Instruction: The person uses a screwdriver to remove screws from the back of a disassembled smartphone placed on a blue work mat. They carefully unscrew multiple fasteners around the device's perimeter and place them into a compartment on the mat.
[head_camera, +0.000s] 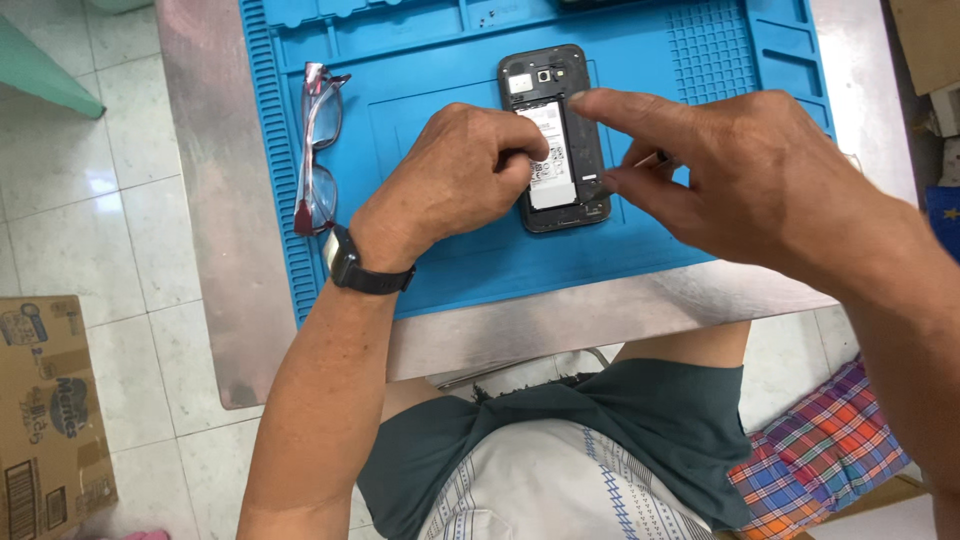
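Your left hand (455, 170) is curled, its grip pressed on the left edge of the opened phone (555, 140), which lies back-up on the blue mat (420, 60) at twelve o'clock on the desk (200, 200). Your right hand (740, 170) pinches its right edge. Keep pressure even; glasses (318, 145) lie at nine o'clock.
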